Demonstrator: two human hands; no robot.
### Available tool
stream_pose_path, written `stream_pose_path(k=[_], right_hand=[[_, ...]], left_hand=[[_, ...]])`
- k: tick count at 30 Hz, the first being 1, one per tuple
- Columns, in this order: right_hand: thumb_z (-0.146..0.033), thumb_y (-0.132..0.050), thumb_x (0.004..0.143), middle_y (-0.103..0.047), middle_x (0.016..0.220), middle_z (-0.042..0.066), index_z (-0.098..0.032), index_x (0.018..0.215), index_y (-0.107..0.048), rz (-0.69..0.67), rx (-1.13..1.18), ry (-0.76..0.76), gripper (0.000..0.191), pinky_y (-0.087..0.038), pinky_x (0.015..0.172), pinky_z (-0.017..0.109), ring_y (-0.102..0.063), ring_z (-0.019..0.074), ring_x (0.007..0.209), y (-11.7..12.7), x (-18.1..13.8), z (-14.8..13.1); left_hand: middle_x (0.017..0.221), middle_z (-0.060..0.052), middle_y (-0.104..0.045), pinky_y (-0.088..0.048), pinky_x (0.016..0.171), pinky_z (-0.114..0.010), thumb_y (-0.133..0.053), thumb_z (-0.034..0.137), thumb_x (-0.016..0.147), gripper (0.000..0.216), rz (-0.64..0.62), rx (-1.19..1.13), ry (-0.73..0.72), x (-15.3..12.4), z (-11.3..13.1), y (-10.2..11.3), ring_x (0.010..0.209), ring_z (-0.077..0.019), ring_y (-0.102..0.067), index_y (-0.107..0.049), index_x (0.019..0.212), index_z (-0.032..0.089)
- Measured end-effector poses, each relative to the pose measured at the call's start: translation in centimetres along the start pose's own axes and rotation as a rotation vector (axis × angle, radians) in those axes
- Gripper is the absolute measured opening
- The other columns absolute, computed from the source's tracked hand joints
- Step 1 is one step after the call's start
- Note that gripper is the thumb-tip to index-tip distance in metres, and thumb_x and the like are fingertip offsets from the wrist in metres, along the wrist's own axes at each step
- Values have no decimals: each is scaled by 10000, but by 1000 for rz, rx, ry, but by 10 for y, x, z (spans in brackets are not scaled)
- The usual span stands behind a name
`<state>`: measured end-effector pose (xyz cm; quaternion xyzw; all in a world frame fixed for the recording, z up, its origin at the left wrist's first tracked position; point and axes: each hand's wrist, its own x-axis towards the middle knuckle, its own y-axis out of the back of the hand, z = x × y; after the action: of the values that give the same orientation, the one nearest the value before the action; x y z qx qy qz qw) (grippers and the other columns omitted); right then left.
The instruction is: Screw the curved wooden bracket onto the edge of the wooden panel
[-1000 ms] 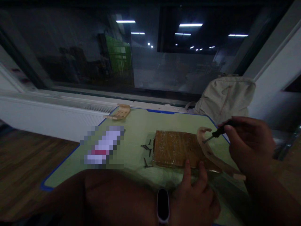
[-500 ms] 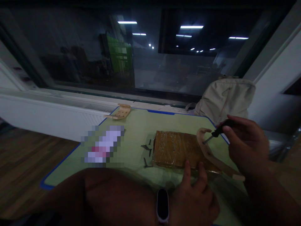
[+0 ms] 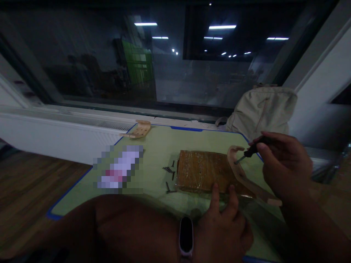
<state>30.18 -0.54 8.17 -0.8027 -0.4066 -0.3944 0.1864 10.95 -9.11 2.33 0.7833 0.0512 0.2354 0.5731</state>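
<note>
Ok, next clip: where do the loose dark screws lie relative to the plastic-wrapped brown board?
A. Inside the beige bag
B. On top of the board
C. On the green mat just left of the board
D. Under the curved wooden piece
C: the screws lie scattered on the green mat beside the left edge of the brown board, apart from the curved wooden piece on the board's right.

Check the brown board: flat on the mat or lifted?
Flat. The brown board lies on the green mat, left hand fingers pressing its near edge; the right hand holds a screwdriver at the curved wooden piece.
</note>
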Motion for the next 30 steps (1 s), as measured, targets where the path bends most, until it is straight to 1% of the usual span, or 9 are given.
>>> stream_pose_path(k=[2, 4, 8, 11, 13, 18, 22, 25, 30], right_hand=[[-249, -860, 683, -738, 752, -7, -262, 932, -793, 89, -92, 27, 258, -577, 556, 251, -700, 142, 622, 2, 5, 3], [-275, -836, 716, -737, 729, 1, -252, 887, -802, 103, -183, 38, 175, -555, 549, 258, -682, 141, 606, 6, 9, 7], [-384, -661, 934, -816, 948, 64, -268, 1014, -826, 19, -101, -21, 217, -627, 847, 400, -776, 200, 876, 11, 8, 9], [-396, -704, 917, -822, 1042, 53, -308, 1125, -801, -73, 42, -69, 246, -607, 996, 511, -788, 241, 995, 7, 1, 5], [-382, -753, 877, -814, 1001, 25, -358, 1105, -794, -87, 53, -84, 233, -638, 947, 521, -789, 247, 943, 4, -1, 2], [-332, -846, 788, -727, 835, 20, -420, 906, -769, 73, -93, -9, 166, -665, 637, 416, -710, 242, 752, 5, 5, 3], [-376, -766, 871, -750, 919, 39, -404, 932, -777, -31, -81, -7, 68, -684, 752, 481, -739, 273, 853, 11, 10, 10], [-360, -744, 885, -785, 1003, 36, -371, 1020, -778, -101, 32, -39, 140, -667, 886, 507, -773, 266, 943, 9, 6, 10], [-253, -878, 655, -727, 785, 7, -237, 871, -720, 99, -12, -20, 268, -620, 601, 299, -712, 167, 681, 2, 6, 8]], left_hand=[[1196, -40, -739, -201, 1107, -750, -601, 651, 937, 560, 4, -1, 2, 0, 1, -1, 1453, -497, -345, -696, 1306, 241], [1220, -45, -730, -186, 1111, -753, -617, 670, 924, 584, 9, 6, 6, 0, 1, -1, 1458, -504, -332, -696, 1306, 235], [1267, -67, -713, -189, 1104, -752, -649, 679, 900, 625, 13, 15, 23, -1, 3, -1, 1453, -510, -331, -690, 1318, 216], [1243, -77, -720, -153, 1105, -762, -640, 639, 917, 570, 17, 13, 24, -1, 4, -2, 1447, -511, -342, -706, 1298, 222], [1217, -82, -727, -126, 1108, -766, -610, 632, 935, 543, 24, 15, 23, -1, 4, -3, 1443, -508, -352, -717, 1281, 228], [1212, -86, -726, -132, 1110, -766, -601, 648, 931, 565, 30, 29, 30, -2, 4, -2, 1443, -507, -354, -707, 1297, 231], [1223, -83, -725, -145, 1105, -765, -579, 650, 941, 559, 24, 36, 24, -2, 3, -1, 1436, -506, -360, -710, 1287, 231], [1237, -77, -723, -157, 1102, -759, -587, 666, 940, 572, 21, 37, 17, -1, 3, 0, 1431, -501, -366, -704, 1297, 235], [1215, -67, -732, -147, 1114, -751, -614, 660, 927, 580, 7, 23, 17, -2, 4, -1, 1441, -498, -354, -701, 1312, 235]])
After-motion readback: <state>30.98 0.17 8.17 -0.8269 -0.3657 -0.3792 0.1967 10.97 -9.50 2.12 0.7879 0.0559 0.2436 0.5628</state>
